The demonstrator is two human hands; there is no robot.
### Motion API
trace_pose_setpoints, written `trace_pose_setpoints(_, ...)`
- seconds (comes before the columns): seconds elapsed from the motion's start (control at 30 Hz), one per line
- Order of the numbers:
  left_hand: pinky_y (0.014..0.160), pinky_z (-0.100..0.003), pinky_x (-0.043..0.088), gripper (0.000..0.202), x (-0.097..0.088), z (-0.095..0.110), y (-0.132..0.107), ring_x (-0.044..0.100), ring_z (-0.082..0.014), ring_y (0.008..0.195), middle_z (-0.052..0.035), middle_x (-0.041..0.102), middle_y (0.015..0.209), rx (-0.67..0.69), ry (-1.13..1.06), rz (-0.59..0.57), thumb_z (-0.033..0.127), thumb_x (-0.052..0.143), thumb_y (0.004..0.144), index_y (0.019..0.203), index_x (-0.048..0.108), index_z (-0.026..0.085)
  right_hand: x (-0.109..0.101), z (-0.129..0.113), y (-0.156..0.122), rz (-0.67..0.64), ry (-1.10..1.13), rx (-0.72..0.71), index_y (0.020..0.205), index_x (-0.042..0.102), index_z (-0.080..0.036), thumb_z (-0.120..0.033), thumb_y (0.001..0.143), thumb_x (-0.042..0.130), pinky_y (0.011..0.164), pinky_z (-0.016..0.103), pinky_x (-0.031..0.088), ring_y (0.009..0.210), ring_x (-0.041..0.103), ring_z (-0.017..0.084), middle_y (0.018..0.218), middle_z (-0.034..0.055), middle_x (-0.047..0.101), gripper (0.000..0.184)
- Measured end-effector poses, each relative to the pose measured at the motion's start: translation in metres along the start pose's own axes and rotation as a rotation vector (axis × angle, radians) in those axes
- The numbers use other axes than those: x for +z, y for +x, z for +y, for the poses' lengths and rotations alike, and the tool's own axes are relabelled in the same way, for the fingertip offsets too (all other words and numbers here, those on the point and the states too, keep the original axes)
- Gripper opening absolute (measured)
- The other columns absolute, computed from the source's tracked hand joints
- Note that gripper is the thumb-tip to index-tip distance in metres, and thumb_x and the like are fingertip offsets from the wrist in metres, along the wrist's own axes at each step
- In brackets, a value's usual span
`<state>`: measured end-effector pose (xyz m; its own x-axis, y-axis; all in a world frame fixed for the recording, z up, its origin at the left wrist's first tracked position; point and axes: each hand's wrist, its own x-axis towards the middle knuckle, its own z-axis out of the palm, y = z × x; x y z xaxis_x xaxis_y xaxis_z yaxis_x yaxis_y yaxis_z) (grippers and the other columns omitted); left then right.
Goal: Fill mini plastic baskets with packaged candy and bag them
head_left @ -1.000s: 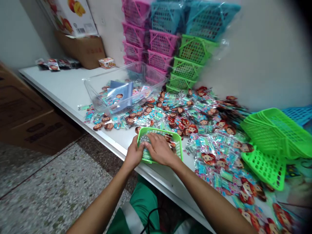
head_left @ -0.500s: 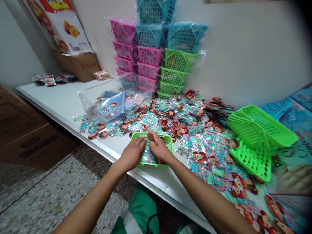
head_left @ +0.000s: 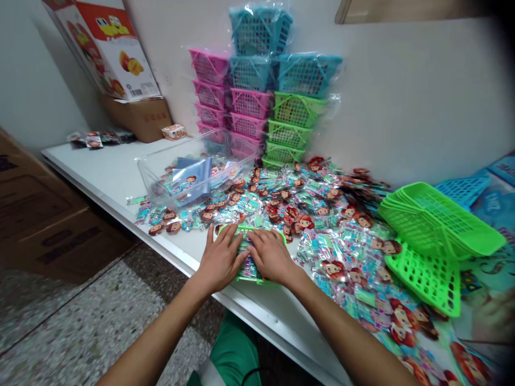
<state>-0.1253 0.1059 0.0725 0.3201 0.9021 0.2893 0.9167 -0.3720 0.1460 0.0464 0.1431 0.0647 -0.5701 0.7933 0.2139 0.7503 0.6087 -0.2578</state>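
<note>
A small green plastic basket [head_left: 246,278] stands near the table's front edge, filled with flat clear-wrapped packets [head_left: 248,266]. My left hand [head_left: 220,256] lies spread over the basket's left side, its fingers reaching toward the far rim. Over the right side rests my right hand [head_left: 270,254], fingers stretched out and flat on the packets. The two thumbs nearly meet at the middle. Both palms hide most of the basket and its contents. Loose packets with cartoon doll heads [head_left: 332,268] are heaped behind and to the right.
Behind the heap stand stacked, wrapped pink baskets [head_left: 248,124], green baskets [head_left: 292,134] and blue baskets [head_left: 260,32]. A clear plastic bin [head_left: 161,195] holds packets and a blue pouch. Nested green baskets [head_left: 438,220] sit at right. Cartons [head_left: 137,118] stand at the far left.
Both hands have gone from cupped, with fingers together, to flat and spread over the packets in the basket. The view has shifted slightly; the basket stays in about the same place.
</note>
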Motion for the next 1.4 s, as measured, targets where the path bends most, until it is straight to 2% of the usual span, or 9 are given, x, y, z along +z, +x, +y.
trace_pose_setpoints(0.13,0.112,-0.057,0.001,0.059,-0.001,0.008,-0.003,0.018,-0.0294,0.140,-0.0161,0.027,0.150,0.061,0.001,0.002,0.048,0.037,0.090,0.139,0.037,0.015,-0.022,0.014,0.008,0.066,0.107,-0.041,0.124,0.053,-0.019,-0.035,0.095,0.035,0.099,0.038,0.034,0.113,0.052,0.020,0.120,0.0086,0.061,0.037)
trace_pose_setpoints(0.27,0.111,-0.057,0.002,0.092,0.005,0.010,-0.009,0.016,-0.0337,0.140,-0.0193,0.025,0.149,0.134,-0.065,-0.144,0.071,0.043,0.075,0.145,0.022,0.014,-0.029,0.063,0.037,0.135,0.167,0.040,0.125,0.050,-0.017,-0.040,0.094,0.037,0.092,0.034,0.041,0.108,0.055,0.020,0.119,0.0100,0.061,0.041)
trace_pose_setpoints(0.43,0.110,-0.060,0.000,0.119,0.011,0.015,-0.013,0.004,-0.0379,0.140,-0.0214,0.010,0.152,0.104,-0.030,-0.211,0.074,0.058,0.060,0.147,0.006,0.013,0.008,0.117,0.099,-0.120,0.089,0.000,0.140,0.032,-0.012,-0.053,0.084,0.051,0.098,0.040,0.036,0.124,0.044,0.027,0.135,0.0189,0.047,0.072)
trace_pose_setpoints(0.6,0.108,-0.062,0.001,0.102,0.016,0.018,-0.010,-0.001,-0.0358,0.141,-0.0136,0.001,0.155,0.083,0.025,-0.286,0.039,0.068,0.067,0.146,0.004,0.031,0.054,0.114,0.154,-0.189,-0.061,-0.124,0.147,0.009,-0.015,-0.068,0.066,0.062,0.106,0.048,0.022,0.138,0.017,0.035,0.152,0.0227,0.013,0.111)
trace_pose_setpoints(0.73,0.109,-0.061,0.002,0.093,0.017,0.017,-0.008,0.001,-0.0349,0.141,-0.0124,0.005,0.155,0.090,-0.008,-0.330,0.031,0.061,0.073,0.146,0.003,0.033,0.074,0.111,0.169,-0.181,-0.193,-0.148,0.144,0.020,-0.007,-0.048,0.080,0.058,0.104,0.043,0.026,0.130,0.034,0.030,0.141,0.0245,0.036,0.085)
trace_pose_setpoints(0.87,0.109,-0.061,0.006,0.090,0.014,0.014,-0.010,0.005,-0.0347,0.141,-0.0122,0.009,0.154,0.099,0.002,-0.361,0.024,0.058,0.072,0.146,0.008,0.033,0.072,0.128,0.147,-0.182,-0.232,-0.132,0.126,0.047,-0.007,-0.013,0.088,0.044,0.097,0.039,0.032,0.115,0.049,0.024,0.116,0.0195,0.060,0.039)
trace_pose_setpoints(1.2,0.108,-0.062,0.002,0.089,0.008,-0.010,-0.015,0.005,-0.0356,0.141,-0.0116,0.004,0.155,0.164,0.032,-0.209,0.034,0.063,0.072,0.145,0.013,0.035,-0.023,0.182,0.041,-0.174,-0.332,-0.178,0.125,0.054,-0.025,-0.016,0.082,0.056,0.099,0.041,0.027,0.116,0.044,0.024,0.127,0.0088,0.055,0.044)
trace_pose_setpoints(1.3,0.108,-0.064,0.003,0.083,-0.003,0.011,-0.027,0.009,-0.0374,0.140,-0.0090,0.007,0.155,0.202,-0.162,-0.061,0.042,0.063,0.075,0.144,0.018,0.037,-0.056,0.186,0.013,-0.076,-0.381,-0.079,0.130,0.051,-0.028,-0.019,0.082,0.056,0.093,0.044,0.032,0.113,0.044,0.027,0.125,0.0103,0.053,0.048)
trace_pose_setpoints(1.4,0.111,-0.053,0.019,0.067,-0.008,0.058,-0.040,0.029,-0.0299,0.136,-0.0070,0.035,0.147,0.053,-0.613,-0.071,0.040,0.058,0.081,0.141,0.029,0.037,-0.078,0.179,-0.018,0.006,-0.338,-0.071,0.130,0.051,-0.030,-0.011,0.088,0.042,0.092,0.042,0.036,0.108,0.047,0.024,0.115,0.0083,0.058,0.047)
